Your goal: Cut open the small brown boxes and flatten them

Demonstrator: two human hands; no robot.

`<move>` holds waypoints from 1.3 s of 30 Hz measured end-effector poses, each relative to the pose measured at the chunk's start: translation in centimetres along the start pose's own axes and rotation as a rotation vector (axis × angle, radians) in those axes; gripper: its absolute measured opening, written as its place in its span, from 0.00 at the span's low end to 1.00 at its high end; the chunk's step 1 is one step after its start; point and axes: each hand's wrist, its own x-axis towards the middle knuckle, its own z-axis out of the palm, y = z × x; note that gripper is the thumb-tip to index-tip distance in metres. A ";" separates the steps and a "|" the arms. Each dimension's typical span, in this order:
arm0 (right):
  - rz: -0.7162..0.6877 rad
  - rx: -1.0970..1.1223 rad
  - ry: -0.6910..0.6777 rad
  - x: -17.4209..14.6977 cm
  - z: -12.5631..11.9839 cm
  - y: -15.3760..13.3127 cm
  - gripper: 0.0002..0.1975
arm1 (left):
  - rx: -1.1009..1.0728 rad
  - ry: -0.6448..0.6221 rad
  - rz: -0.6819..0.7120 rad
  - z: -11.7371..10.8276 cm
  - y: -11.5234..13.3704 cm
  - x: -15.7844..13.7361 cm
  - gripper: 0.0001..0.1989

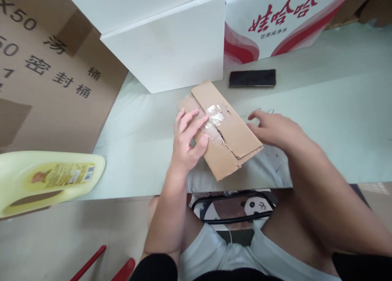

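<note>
A small brown cardboard box (237, 132) lies at an angle on the table, its near corner towards the front edge. Wrinkled clear tape (215, 115) crosses the seam between its flaps, and the cardboard is torn at the near end of that seam. My left hand (190, 134) rests over the box's left side with fingers spread, the index fingertip at the tape and the thumb lying on the flap. Beside the right edge of the box is my right hand (271, 128), fingers apart and slightly bent; whether it touches the box I cannot tell.
Behind the box stand a white carton (171, 48) and a red-and-white carton (275, 23), with a black phone (252, 78) before them. A large brown carton (61, 109) and a yellow bottle (61, 177) are at left. The table's front edge (134, 195) runs above my lap.
</note>
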 end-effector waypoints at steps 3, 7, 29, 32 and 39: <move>0.015 -0.168 -0.138 0.2 0.8 -0.2 0.28 | -0.021 0.017 0.005 0.1 0.0 -0.1 0.22; -0.017 -0.182 -0.097 0.5 1.4 -0.5 0.21 | -0.035 0.020 0.000 0.2 -0.1 -0.1 0.22; -0.453 0.780 0.654 -3.5 -1.2 -1.5 0.14 | -0.112 0.010 -0.128 1.1 -0.4 -0.8 0.32; -0.564 0.853 0.636 -5.7 -1.8 -2.1 0.10 | -0.078 -0.020 -0.132 0.8 -0.3 -0.7 0.32; -0.684 1.029 0.508 -7.0 -2.1 -2.5 0.08 | -0.067 -0.048 -0.100 0.4 -0.2 -0.5 0.30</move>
